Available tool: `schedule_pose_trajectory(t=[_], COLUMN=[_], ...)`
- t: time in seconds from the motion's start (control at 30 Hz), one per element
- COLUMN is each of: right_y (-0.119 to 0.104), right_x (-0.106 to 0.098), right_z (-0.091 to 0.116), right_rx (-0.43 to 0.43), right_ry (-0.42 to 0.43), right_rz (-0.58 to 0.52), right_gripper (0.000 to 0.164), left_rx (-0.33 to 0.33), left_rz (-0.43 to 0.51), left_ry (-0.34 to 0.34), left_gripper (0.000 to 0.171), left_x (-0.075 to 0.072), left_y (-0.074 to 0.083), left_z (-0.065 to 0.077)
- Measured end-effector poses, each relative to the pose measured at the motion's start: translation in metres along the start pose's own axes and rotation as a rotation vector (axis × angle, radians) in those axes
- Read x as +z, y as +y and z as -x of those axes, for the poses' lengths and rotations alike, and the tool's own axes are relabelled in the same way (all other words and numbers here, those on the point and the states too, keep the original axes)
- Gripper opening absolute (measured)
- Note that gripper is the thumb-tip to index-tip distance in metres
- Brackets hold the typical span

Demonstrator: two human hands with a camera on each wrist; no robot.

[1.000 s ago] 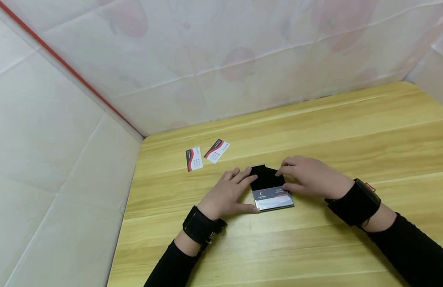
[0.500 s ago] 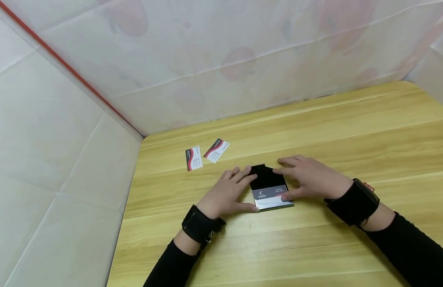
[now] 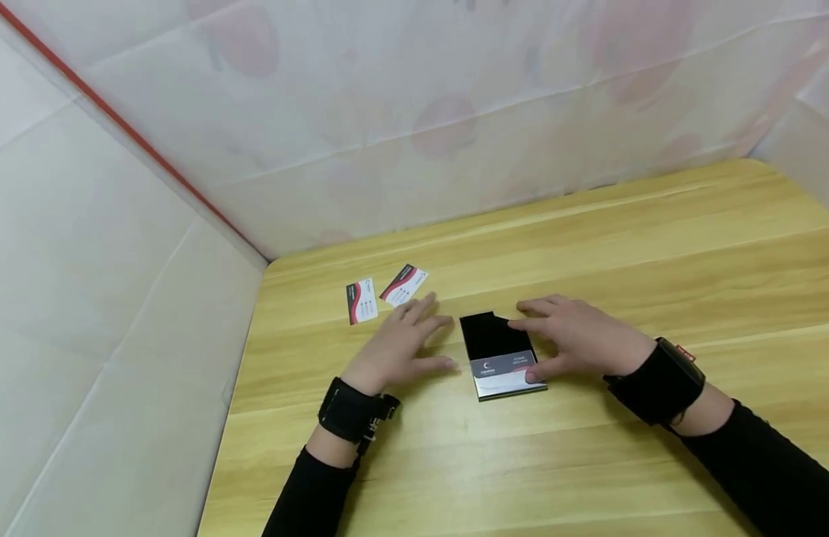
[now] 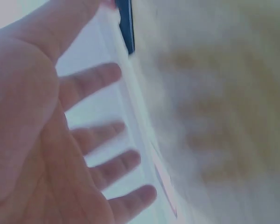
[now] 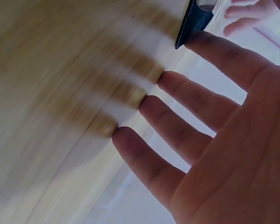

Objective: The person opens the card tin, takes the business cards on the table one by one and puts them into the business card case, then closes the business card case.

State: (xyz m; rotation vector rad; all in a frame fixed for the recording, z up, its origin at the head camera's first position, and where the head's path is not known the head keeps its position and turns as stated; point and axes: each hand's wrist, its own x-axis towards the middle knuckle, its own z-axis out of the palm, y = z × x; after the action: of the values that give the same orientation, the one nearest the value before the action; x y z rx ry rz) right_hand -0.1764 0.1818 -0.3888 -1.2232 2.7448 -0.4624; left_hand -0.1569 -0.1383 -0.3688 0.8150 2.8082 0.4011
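A black business card case (image 3: 498,339) lies flat on the table in the head view, with a grey and silver business card (image 3: 500,371) showing across its lower half. On its right side rests my right hand (image 3: 578,335), index fingertip at the upper edge and thumb on the lower right of the card. The right wrist view has its fingers fairly straight, fingertips down at the table. My left hand (image 3: 401,347) is to the left of the case, apart from it, fingers spread and holding nothing. Its fingertips come close to two loose business cards.
One loose white, black and red business card (image 3: 362,300) lies at the left of the wooden table (image 3: 656,246). Another card (image 3: 404,284) sits angled beside it. White sheet walls (image 3: 374,171) stand along the back and left edges.
My left hand has let go of the case's left edge and moved left. My right thumb has shifted from the case's right edge onto the card face, and the right fingers have spread.
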Motion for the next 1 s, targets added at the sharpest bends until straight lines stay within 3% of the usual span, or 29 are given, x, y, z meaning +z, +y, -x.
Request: schedule_pose_trajectory(t=[0.1, 0.2, 0.43, 0.67, 1.0], right_y=[-0.001, -0.001, -0.002, -0.002, -0.003], right_x=[0.001, 0.0, 0.0, -0.002, -0.004], right_z=[-0.001, -0.002, -0.001, -0.002, 0.002], right_rx=[-0.003, -0.005, -0.005, -0.004, 0.012], right_ry=[0.001, 0.008, 0.001, 0.007, -0.001], right_rz=[-0.001, 0.004, 0.005, 0.008, 0.003], right_gripper=[0.084, 0.083, 0.083, 0.082, 0.081], left_rx=[-0.092, -0.128, -0.12, -0.029, -0.084], left_rz=[0.028, 0.027, 0.005, -0.018, -0.067], left_ry=[0.001, -0.021, -0.023, 0.08, 0.023], left_gripper=[0.074, 0.077, 0.077, 0.064, 0.063], left_x=[-0.006, -0.01, -0.014, -0.018, -0.018], left_y=[-0.009, -0.016, -0.017, -0.012, -0.01], left_z=[0.004, 0.006, 0.009, 0.006, 0.003])
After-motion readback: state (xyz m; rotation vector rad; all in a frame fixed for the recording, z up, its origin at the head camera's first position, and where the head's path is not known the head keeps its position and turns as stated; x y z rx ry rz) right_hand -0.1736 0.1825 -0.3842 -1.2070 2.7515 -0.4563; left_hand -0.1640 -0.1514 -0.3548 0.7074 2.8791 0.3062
